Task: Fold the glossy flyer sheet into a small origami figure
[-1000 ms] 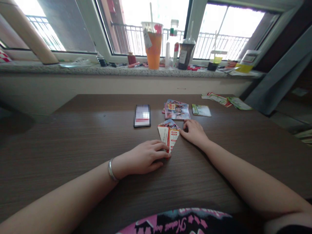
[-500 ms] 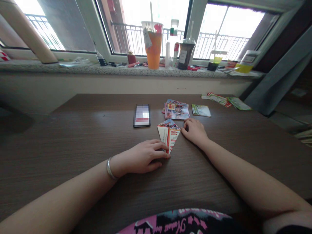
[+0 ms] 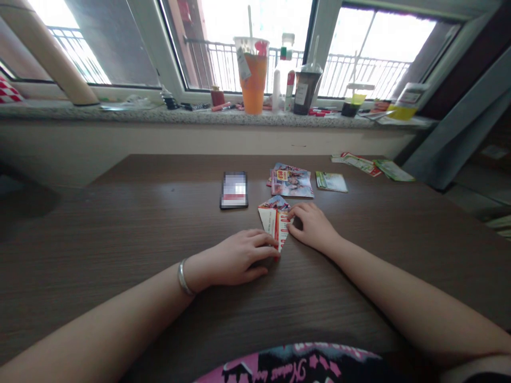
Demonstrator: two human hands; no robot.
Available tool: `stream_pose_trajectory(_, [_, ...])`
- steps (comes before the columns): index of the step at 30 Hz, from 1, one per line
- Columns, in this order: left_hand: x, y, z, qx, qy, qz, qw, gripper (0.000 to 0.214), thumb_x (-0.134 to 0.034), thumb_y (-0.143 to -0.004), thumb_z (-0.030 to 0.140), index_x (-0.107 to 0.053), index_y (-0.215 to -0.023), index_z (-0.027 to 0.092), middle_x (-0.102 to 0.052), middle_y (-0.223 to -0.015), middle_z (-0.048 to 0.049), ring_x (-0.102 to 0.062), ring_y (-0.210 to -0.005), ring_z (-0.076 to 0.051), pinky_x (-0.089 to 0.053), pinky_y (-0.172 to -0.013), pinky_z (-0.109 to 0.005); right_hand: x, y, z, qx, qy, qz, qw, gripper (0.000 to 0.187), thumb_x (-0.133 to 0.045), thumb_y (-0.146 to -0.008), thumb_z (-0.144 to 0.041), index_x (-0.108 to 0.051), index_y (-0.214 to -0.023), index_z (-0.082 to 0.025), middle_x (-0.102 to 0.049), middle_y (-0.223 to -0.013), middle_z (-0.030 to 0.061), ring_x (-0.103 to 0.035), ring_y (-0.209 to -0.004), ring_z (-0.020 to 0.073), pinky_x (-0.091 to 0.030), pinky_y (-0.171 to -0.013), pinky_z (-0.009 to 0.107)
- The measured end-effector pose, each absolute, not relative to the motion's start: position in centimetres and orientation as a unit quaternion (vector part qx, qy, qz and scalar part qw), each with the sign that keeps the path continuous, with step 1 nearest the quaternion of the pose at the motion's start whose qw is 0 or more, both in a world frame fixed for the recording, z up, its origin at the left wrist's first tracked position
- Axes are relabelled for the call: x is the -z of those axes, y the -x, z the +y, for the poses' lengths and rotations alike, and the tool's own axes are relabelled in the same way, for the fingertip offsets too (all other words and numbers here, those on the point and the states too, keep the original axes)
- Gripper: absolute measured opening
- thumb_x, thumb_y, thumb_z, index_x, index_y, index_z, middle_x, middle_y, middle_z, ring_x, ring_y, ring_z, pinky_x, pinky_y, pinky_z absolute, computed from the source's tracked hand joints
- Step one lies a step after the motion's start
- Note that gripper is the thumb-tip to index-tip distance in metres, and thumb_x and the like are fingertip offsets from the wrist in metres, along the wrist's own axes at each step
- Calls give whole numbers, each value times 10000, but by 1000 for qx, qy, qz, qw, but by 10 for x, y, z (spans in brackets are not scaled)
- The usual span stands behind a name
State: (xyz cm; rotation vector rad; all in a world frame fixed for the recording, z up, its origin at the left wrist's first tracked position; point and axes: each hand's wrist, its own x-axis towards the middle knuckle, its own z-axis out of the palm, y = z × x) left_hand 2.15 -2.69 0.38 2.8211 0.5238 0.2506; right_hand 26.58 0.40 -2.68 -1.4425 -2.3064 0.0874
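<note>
A printed paper leaflet [image 3: 270, 218], folded to a kite shape, lies on the table with its narrow tip towards me. My left hand [image 3: 243, 256] lies palm down at its lower part, fingers stretched out and their tips pressing on the paper. From the other side my right hand [image 3: 313, 226] reaches the leaflet's right edge, its thumb and curled fingers gripping that edge. Just behind are several colourful leaflets [image 3: 293, 182] in a loose stack. To the left of them a phone [image 3: 234, 190] lies flat, its screen blurred out.
A small green-and-white stack of cards [image 3: 331, 181] lies right of the leaflets, with more green and red leaflets [image 3: 361, 164] at the table's back right. Along the windowsill [image 3: 159, 114] stand an orange drink cup [image 3: 253, 80], a dark drink cup [image 3: 305, 90] and small bottles.
My right hand has moved left and towards me, from beside the folded leaflet onto its right edge. My left hand stays on the lower part. The view has shifted slightly.
</note>
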Motion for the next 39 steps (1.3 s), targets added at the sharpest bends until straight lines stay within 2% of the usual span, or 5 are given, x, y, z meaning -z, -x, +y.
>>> stream_pose_trajectory(10, [-6,-21,-26,-96,-970,180,134,309,-615,-854,241,-592,-1161,217,-557,-1270,-87,-503,-1190,-258,-403,-1052,-430,21,-261,-13,-14,517,-839,170,494,-625,-754,-486,-594,-1129,-165,-578,-1213,129,-500,-1120,306,-414,-981,455])
stream_pose_trajectory(22, [-1,-18,-24,-93,-969,191,125,284,-580,-877,217,-603,-1160,221,-559,-1272,-90,-521,-1181,-259,-426,-1028,-427,33,-256,-20,-31,513,-838,185,790,-641,-697,-591,-457,-1311,-129,-401,-1432,201,-351,-1331,359,-300,-1095,550])
stream_pose_trajectory(26, [0,-16,-20,-116,-971,169,122,272,-577,-876,188,-630,-1135,248,-587,-1255,-67,-518,-1200,-260,-377,-1072,-462,36,-256,-23,-40,516,-836,183,793,-652,-680,-595,-461,-1296,-135,-412,-1425,201,-352,-1330,369,-291,-1088,583])
stream_pose_trajectory(31, [1,-14,-16,-118,-966,170,152,391,-597,-840,145,-590,-1219,243,-607,-1272,-53,-536,-1204,-228,-414,-1057,-394,40,-255,-26,-43,521,-833,181,812,-670,-658,-603,-454,-1287,-136,-384,-1448,209,-313,-1355,387,-265,-1090,610])
stream_pose_trajectory(39, [3,-14,-15,-121,-967,167,148,321,-575,-854,139,-626,-1157,233,-604,-1288,-42,-539,-1202,-215,-418,-1056,-376,43,-253,-30,-62,522,-833,171,903,-703,-610,-628,-409,-1329,-168,-337,-1484,211,-251,-1390,418,-181,-1090,678])
